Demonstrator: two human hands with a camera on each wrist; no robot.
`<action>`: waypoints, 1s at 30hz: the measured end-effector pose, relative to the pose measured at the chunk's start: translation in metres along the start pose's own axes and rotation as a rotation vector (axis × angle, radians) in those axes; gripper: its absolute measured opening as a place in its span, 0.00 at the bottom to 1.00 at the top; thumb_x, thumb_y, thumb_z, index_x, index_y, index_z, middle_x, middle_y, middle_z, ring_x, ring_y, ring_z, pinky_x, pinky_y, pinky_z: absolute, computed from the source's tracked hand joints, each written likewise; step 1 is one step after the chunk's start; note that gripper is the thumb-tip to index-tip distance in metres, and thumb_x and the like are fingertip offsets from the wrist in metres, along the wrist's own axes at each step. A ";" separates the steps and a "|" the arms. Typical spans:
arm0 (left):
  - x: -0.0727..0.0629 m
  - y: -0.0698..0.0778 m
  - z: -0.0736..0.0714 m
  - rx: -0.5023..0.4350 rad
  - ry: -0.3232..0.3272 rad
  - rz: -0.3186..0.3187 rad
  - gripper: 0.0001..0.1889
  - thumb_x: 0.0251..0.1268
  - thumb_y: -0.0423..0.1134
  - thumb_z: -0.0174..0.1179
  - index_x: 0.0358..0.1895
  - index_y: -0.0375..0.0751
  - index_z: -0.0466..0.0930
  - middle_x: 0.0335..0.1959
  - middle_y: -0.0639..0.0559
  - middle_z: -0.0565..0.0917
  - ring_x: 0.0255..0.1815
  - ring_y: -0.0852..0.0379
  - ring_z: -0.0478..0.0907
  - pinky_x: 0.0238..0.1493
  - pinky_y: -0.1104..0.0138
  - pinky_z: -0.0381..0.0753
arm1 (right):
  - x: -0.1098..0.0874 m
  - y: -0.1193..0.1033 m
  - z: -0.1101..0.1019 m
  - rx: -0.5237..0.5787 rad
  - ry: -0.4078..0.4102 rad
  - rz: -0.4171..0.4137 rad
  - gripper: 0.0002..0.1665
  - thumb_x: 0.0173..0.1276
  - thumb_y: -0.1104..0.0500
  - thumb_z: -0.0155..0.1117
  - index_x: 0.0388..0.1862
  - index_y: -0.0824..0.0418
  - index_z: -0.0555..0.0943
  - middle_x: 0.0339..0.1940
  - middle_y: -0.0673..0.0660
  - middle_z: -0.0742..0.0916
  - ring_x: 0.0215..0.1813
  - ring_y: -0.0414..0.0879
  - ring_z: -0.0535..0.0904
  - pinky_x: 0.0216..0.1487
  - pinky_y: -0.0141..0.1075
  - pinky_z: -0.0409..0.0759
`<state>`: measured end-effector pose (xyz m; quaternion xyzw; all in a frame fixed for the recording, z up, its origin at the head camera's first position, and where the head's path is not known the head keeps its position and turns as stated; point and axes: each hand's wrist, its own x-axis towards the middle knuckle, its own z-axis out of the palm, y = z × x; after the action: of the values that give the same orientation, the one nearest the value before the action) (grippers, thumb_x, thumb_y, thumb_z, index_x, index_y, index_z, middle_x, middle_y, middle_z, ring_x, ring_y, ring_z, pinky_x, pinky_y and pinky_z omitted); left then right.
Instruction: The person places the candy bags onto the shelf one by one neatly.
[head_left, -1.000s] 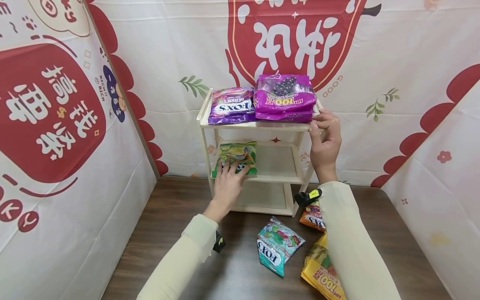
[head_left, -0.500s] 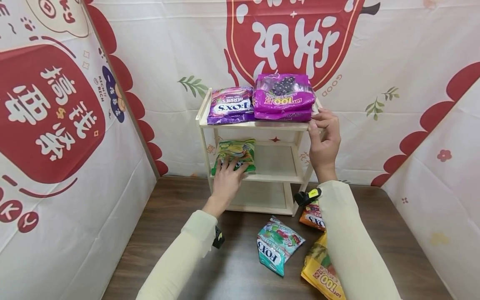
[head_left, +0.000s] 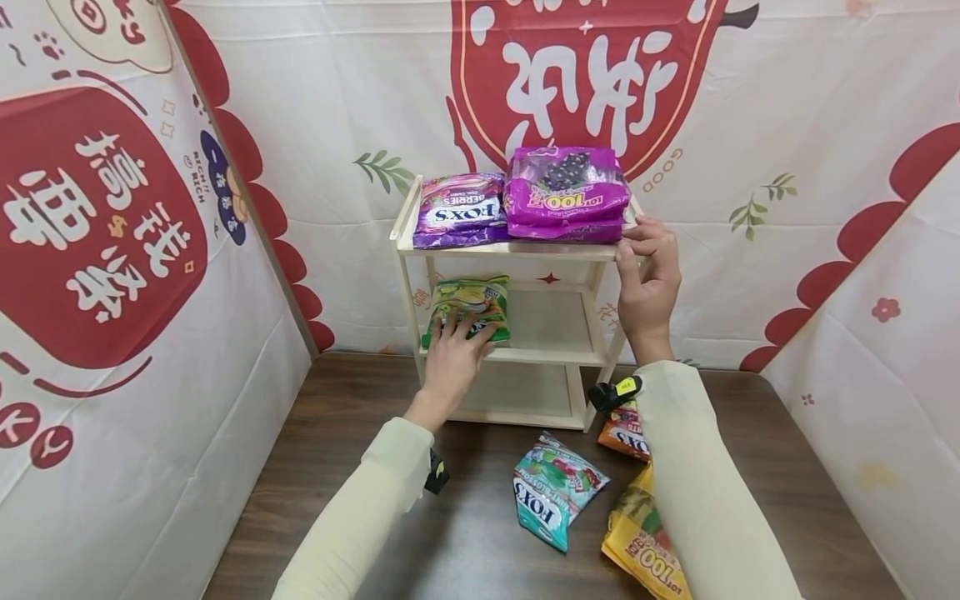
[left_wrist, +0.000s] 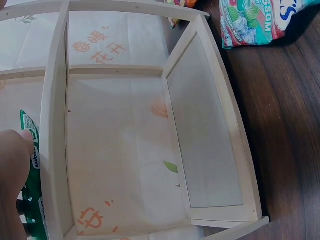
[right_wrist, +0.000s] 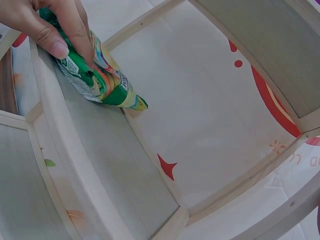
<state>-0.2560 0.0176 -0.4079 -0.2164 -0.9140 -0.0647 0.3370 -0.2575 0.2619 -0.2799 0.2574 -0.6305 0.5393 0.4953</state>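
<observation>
On the middle tier of a small wooden shelf rack (head_left: 517, 358) lies a green Fox's candy bag (head_left: 480, 293), at the tier's left end. My left hand (head_left: 452, 362) rests on its front part with the fingers spread. In the right wrist view, the thumb and fingers of that hand touch the green bag's near end. My right hand (head_left: 651, 279) grips the rack's top right corner, thumb in front. On the top tier sit a purple Fox's Berries bag (head_left: 461, 210) and a magenta candy bag (head_left: 567, 196), side by side.
A teal Fox's candy bag (head_left: 555, 492) lies on the dark wooden table (head_left: 330, 475) before the rack. An orange Fox's bag (head_left: 626, 432) and a yellow candy bag (head_left: 645, 542) are partly hidden by the right sleeve. Printed white cloth (head_left: 322, 108) surrounds the table.
The green bag has shifted slightly left and back on the middle tier, my left hand moving with it. The right hand stays on the rack corner.
</observation>
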 end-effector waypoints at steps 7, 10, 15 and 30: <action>0.000 -0.001 0.001 -0.003 0.022 -0.005 0.15 0.67 0.51 0.58 0.55 0.59 0.81 0.56 0.45 0.79 0.62 0.38 0.70 0.60 0.42 0.68 | 0.001 -0.001 0.002 0.006 0.002 0.001 0.13 0.62 0.66 0.54 0.32 0.80 0.70 0.41 0.78 0.75 0.60 0.65 0.68 0.68 0.46 0.61; -0.001 -0.001 0.001 0.000 0.014 -0.007 0.16 0.67 0.51 0.58 0.56 0.59 0.81 0.57 0.45 0.79 0.63 0.38 0.69 0.61 0.42 0.67 | 0.000 -0.001 0.003 0.015 0.008 0.002 0.13 0.62 0.66 0.54 0.31 0.80 0.70 0.41 0.78 0.75 0.59 0.66 0.68 0.68 0.47 0.61; -0.004 -0.002 -0.001 0.032 -0.008 -0.016 0.17 0.67 0.51 0.58 0.58 0.59 0.79 0.59 0.45 0.77 0.64 0.39 0.67 0.62 0.43 0.65 | 0.000 0.000 0.005 0.022 0.000 0.005 0.13 0.62 0.66 0.54 0.32 0.80 0.69 0.41 0.78 0.75 0.60 0.66 0.68 0.68 0.47 0.61; -0.021 0.021 -0.010 -0.108 0.103 0.016 0.24 0.63 0.42 0.63 0.63 0.47 0.74 0.63 0.41 0.73 0.68 0.40 0.63 0.66 0.45 0.61 | 0.000 -0.001 0.001 -0.001 0.004 0.004 0.14 0.62 0.65 0.54 0.31 0.80 0.69 0.40 0.78 0.75 0.60 0.66 0.68 0.68 0.46 0.61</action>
<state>-0.2267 0.0262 -0.4144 -0.2380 -0.8888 -0.1225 0.3721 -0.2568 0.2603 -0.2789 0.2547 -0.6305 0.5405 0.4954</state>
